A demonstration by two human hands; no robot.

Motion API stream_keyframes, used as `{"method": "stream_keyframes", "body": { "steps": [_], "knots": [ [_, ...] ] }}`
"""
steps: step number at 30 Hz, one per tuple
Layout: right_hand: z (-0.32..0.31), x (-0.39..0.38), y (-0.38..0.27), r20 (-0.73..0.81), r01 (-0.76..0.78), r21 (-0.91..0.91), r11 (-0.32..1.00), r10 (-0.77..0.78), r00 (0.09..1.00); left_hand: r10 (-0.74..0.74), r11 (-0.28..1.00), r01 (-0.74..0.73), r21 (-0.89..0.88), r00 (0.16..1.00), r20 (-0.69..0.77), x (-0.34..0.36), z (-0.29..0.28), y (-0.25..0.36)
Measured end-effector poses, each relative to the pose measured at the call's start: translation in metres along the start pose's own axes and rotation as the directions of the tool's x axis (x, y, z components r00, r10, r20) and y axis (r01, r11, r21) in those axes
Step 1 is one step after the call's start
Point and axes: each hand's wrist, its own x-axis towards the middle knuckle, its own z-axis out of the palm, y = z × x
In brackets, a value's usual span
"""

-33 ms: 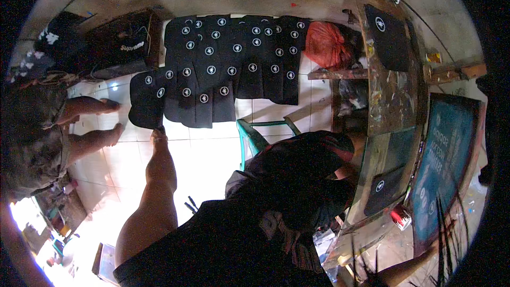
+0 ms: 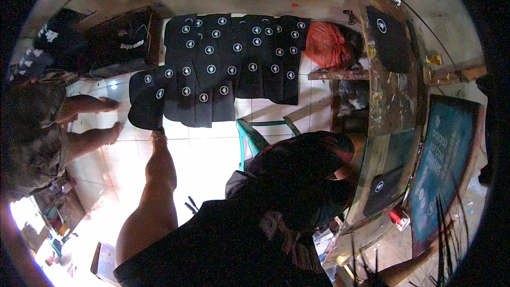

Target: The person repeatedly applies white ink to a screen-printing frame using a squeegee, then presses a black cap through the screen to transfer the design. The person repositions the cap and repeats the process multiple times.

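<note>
My left arm reaches out to the lower edge of a black fabric piece (image 2: 143, 107) with rounded corners and a white round emblem. The fingers of my left hand (image 2: 158, 135) are closed at that piece's corner. It lies at the left end of several overlapping black pieces (image 2: 223, 111), which bear the same white emblem and are laid out on the pale tiles. On the far right, my right hand (image 2: 445, 234) is at the near edge of a framed printing screen (image 2: 443, 154) with a blue-green mesh. Dark strands and dimness hide its fingers.
A long worktable (image 2: 390, 111) stained with paint carries two black pieces with emblems. Beyond the green chair (image 2: 247, 141) sits a red plastic bag (image 2: 325, 45) on a ledge. Another person's bare legs (image 2: 90, 109) are at left. A red-and-white can (image 2: 399, 217) stands beside the table.
</note>
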Motion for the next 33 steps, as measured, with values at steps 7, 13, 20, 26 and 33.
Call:
{"method": "stream_keyframes", "body": {
  "steps": [7, 13, 20, 26, 33],
  "knots": [
    [0.017, -0.041, -0.063, -0.058, -0.188, 0.090, 0.978, 0.193, 0.979, -0.406, 0.724, 0.451, -0.522, 0.890, 0.206, 0.004, 0.038, -0.008],
    [0.006, -0.024, -0.034, 0.004, -0.061, -0.037, 0.997, 0.062, 0.998, 0.373, 0.928, -0.319, 0.194, 0.820, -0.435, -0.072, 0.037, 0.122],
    [0.015, -0.036, -0.049, 0.061, 0.352, -0.650, 0.673, -0.415, 0.908, 0.876, -0.252, -0.826, -0.504, 0.026, -0.481, -0.505, -0.068, 0.320],
    [0.020, -0.042, -0.111, -0.128, -0.065, 0.029, 0.997, 0.068, 0.989, 0.275, -0.728, -0.277, -0.627, -0.956, 0.103, -0.842, -0.054, 0.251],
    [-0.002, -0.053, -0.130, -0.046, 0.036, 0.020, 0.999, -0.035, 0.998, -0.528, -0.713, 0.428, -0.554, -0.849, 0.023, -0.956, 0.087, 0.136]
  ]
}}
